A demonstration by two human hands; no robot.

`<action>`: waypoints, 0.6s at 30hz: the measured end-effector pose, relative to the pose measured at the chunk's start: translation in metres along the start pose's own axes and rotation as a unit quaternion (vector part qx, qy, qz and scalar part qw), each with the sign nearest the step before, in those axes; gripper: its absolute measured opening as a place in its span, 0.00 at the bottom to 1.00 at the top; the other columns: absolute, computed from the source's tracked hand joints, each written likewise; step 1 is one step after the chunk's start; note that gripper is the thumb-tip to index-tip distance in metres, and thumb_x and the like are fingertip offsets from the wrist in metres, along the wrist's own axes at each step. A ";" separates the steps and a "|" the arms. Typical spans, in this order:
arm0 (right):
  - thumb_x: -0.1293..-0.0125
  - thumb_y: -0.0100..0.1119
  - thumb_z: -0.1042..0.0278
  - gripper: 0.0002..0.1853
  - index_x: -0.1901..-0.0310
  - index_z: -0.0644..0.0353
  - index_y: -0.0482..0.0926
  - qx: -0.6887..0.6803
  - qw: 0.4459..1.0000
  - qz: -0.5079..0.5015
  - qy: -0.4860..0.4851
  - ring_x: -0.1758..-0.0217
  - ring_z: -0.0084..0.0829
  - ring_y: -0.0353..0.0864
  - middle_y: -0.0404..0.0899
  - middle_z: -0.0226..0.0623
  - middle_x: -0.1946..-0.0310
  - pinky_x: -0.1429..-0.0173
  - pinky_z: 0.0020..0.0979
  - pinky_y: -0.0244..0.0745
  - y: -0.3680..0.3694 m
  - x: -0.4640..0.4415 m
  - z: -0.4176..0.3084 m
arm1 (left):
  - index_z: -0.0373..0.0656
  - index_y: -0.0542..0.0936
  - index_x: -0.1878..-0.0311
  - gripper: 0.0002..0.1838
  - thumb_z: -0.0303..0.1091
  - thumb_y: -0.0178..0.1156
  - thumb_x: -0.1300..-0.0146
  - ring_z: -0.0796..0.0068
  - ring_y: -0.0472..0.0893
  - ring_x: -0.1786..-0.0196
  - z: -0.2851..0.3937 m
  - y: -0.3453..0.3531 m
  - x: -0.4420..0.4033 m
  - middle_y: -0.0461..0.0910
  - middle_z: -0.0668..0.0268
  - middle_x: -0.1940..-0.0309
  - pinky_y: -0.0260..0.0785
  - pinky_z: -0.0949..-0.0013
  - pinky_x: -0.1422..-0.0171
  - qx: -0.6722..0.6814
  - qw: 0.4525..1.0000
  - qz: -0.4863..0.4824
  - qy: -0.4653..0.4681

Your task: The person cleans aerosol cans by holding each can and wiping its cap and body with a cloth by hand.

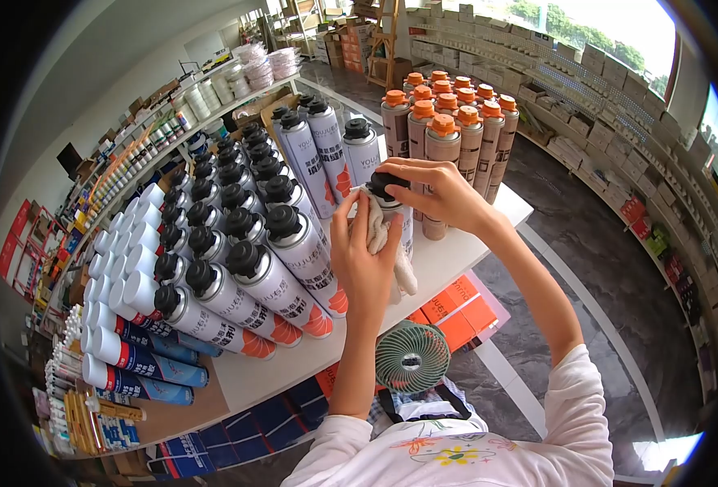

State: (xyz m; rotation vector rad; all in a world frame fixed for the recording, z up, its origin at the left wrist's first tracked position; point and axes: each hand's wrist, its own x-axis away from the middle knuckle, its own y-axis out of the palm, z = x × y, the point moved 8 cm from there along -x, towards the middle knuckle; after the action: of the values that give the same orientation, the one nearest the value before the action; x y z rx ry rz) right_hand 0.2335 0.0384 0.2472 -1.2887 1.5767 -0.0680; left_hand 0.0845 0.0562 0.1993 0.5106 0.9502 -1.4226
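A white spray can (pixel 407 231) with a black cap (pixel 383 186) stands upright near the front edge of the white table (pixel 489 237). The fingers of my right hand (pixel 444 191) are closed over its cap from the right. My left hand (pixel 364 253) pinches a crumpled off-white cloth (pixel 377 231) and presses it to the can's left side, just below the cap. The cloth's loose end hangs down in front of the can. Part of the can is hidden by the cloth and my fingers.
Rows of black-capped cans (pixel 253 264) fill the table to the left, beside white-capped cans (pixel 141 292) and blue cans (pixel 152 361). Orange-capped cans (pixel 442 142) stand close behind on the right. A small green fan (pixel 412 357) sits below the table edge. Stocked shelves (pixel 570 105) line the walls.
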 end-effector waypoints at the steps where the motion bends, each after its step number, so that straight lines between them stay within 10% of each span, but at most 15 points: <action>1: 0.31 0.64 0.66 0.20 0.41 0.67 0.80 -0.003 1.000 0.004 0.004 0.43 0.54 0.83 0.81 0.55 0.42 0.37 0.41 0.78 0.000 0.000 -0.001 | 0.33 0.82 0.40 0.25 0.32 0.73 0.39 0.62 0.82 0.43 0.001 0.000 0.000 0.78 0.60 0.42 0.77 0.63 0.42 -0.001 1.000 -0.002 -0.002; 12: 0.32 0.66 0.64 0.20 0.43 0.68 0.82 -0.015 0.999 0.040 0.016 0.49 0.48 0.87 0.84 0.53 0.46 0.43 0.39 0.81 -0.002 0.002 -0.006 | 0.37 0.82 0.39 0.29 0.30 0.77 0.46 0.63 0.82 0.53 -0.002 0.004 0.021 0.77 0.60 0.43 0.78 0.63 0.51 -0.009 0.995 0.077 0.067; 18: 0.36 0.71 0.58 0.22 0.46 0.64 0.85 0.055 0.991 0.030 0.122 0.59 0.43 0.89 0.88 0.49 0.55 0.49 0.38 0.82 -0.027 0.005 -0.016 | 0.40 0.83 0.40 0.30 0.33 0.78 0.47 0.69 0.76 0.57 -0.011 0.006 -0.001 0.69 0.63 0.41 0.74 0.65 0.50 0.058 0.997 -0.039 -0.020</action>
State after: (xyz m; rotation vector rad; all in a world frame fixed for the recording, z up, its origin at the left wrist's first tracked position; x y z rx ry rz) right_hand 0.2409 0.0146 0.2678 -1.1798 1.7915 -0.2795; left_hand 0.0874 0.0659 0.1930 0.5345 0.8664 -1.5596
